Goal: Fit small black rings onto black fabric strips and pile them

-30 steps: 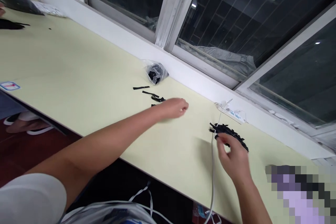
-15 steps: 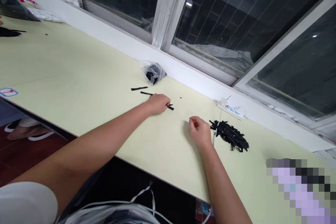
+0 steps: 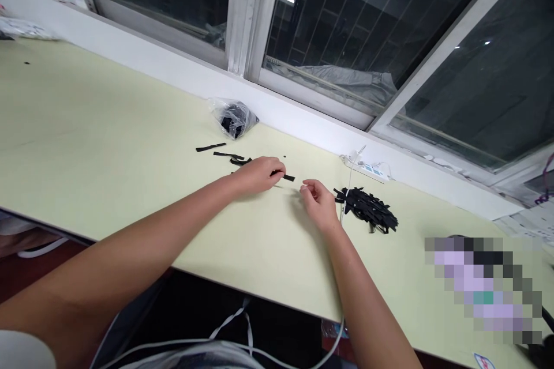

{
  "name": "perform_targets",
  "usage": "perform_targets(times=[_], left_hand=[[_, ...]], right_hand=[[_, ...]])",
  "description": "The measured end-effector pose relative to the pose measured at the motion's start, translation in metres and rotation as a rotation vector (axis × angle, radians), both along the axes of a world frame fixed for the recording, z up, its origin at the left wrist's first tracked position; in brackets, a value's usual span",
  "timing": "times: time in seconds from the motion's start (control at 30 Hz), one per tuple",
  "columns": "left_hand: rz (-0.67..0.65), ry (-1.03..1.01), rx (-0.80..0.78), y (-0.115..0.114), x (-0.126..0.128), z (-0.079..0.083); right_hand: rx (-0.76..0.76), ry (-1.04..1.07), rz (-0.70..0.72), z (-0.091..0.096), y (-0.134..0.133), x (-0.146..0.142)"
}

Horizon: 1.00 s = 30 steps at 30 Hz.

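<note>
My left hand point(image 3: 262, 174) is closed on a short black fabric strip point(image 3: 289, 177), whose end sticks out past the fingertips toward the right. Just right of it, apart from the strip's end, my right hand point(image 3: 319, 202) is curled with thumb and index finger close together; whether anything is between them cannot be made out. Beyond my left hand lie a loose black strip point(image 3: 210, 147) and another black strip point(image 3: 228, 155), with more dark pieces partly hidden by the hand. A heap of black strips point(image 3: 367, 207) lies to the right of my right hand.
A clear plastic bag point(image 3: 235, 119) with black pieces stands near the wall on the pale table point(image 3: 130, 127). A white power strip point(image 3: 370, 171) sits by the sill, its white cable point(image 3: 350, 179) running past the heap. A blurred-out lilac object point(image 3: 471, 279) lies at right.
My view has swung right. My hands have come closer together, and the black strip now projects straighter from my left hand. The right index finger has stretched forward from a tighter curl.
</note>
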<state>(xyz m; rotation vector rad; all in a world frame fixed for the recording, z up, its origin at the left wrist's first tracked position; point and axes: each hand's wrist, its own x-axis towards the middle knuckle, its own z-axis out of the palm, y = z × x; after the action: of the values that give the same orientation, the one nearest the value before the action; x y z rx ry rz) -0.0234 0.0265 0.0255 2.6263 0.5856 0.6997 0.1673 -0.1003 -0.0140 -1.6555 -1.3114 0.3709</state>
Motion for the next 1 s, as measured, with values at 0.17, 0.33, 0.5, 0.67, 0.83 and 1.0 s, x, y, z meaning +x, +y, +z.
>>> perform_targets(times=[0.17,0.33,0.5,0.67,0.83,1.0], left_hand=[[-0.132,-0.048,-0.150,-0.025,0.017,-0.011],[-0.113,-0.076,-0.259,-0.027,0.022,-0.020],[-0.054,-0.098,-0.271,-0.022,0.023,-0.024],[0.075,-0.137,0.006,-0.023,0.021,-0.022],[-0.022,0.003,-0.120,-0.034,0.022,-0.023],[-0.110,-0.067,-0.242,-0.039,0.026,-0.027]], right_hand=[[-0.056,0.235,0.223,0.000,0.004,-0.005],[-0.117,0.405,0.261,0.005,0.001,-0.004],[-0.117,0.485,0.225,0.005,0.002,-0.002],[-0.039,0.384,0.097,-0.003,0.007,0.002],[0.019,0.182,0.053,-0.003,0.006,-0.005],[0.008,0.095,0.083,0.001,0.003,-0.018]])
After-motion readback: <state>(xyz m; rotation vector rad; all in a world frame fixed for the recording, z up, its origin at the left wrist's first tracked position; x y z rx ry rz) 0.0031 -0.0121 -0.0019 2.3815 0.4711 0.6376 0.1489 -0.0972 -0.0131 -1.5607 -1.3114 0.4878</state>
